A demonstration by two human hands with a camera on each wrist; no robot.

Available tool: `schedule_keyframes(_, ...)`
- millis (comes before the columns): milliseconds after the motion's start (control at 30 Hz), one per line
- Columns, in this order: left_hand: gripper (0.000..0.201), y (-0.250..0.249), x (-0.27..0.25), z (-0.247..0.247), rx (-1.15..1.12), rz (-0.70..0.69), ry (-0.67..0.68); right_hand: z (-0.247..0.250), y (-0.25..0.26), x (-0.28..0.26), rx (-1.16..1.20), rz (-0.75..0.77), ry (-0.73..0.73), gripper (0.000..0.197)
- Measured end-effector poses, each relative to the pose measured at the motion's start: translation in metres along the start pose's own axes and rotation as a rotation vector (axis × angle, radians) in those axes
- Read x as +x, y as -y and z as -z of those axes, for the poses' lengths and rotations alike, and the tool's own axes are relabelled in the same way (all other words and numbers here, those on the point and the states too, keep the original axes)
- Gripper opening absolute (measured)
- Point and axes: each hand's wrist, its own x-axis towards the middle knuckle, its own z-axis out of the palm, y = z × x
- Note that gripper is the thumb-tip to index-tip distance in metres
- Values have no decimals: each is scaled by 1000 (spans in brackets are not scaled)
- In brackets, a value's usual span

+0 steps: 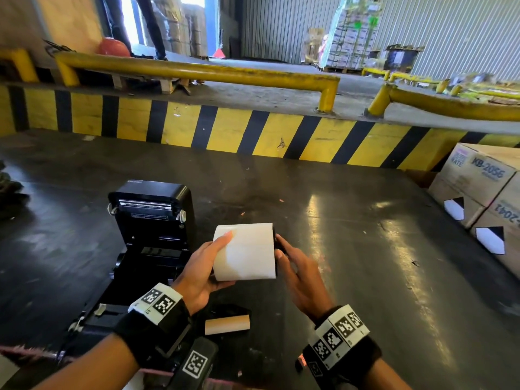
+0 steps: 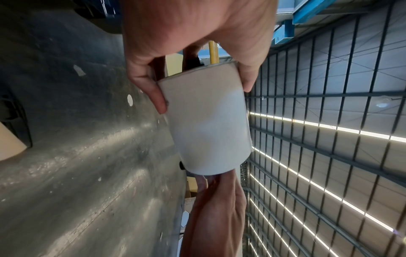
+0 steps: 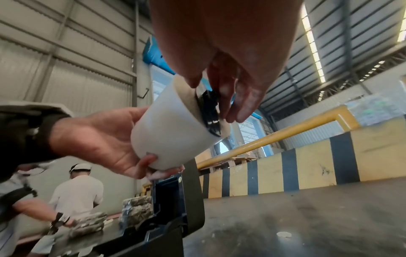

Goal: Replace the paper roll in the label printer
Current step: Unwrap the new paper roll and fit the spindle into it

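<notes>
Head view: printer (image 1: 152,220) open on table (image 1: 337,220), old core (image 1: 227,324) out. Left hand (image 1: 202,271) grips new roll (image 1: 244,251) in mid-air; right hand (image 1: 298,271) pinches black holder (image 3: 208,111) at its end. Loading and closing remain.

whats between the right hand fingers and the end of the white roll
A black plastic spindle piece sits against the end of the white roll, under the right hand fingertips; the right wrist view shows it best.
</notes>
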Motion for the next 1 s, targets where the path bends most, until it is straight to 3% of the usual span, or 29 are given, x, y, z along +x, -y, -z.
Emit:
schedule_keyframes(167,54,2,3,-6,-2,29,1,-7,-7,3,258,-122,5,50)
schedule_keyframes(267,52,3,6,-13,28,40,-1,-14,-10,11,384,-288,34,78)
schedule_keyframes(367,55,4,12,-19,90,26,-14,-24,-11,17,444,-362,45,96)
schedule_keyframes(633,60,6,27,-16,291,145,62,-40,-22,21,607,-592,-69,45)
schedule_keyframes(700,54,7,34,-11,322,197,133,-37,-31,23,649,-669,-77,40)
schedule_keyframes(767,52,12,44,-5,374,202,112,-33,-42,23,652,-748,-77,41)
schedule_keyframes(833,38,26,57,6,581,119,11,-30,-54,19,628,-827,-109,41)
schedule_keyframes(933,7,52,80,26,1191,-34,-39,-25,-64,13,636,-875,-118,40)
schedule_keyframes(1000,19,68,89,29,1488,-21,36,-20,-65,11,611,-883,-107,39)
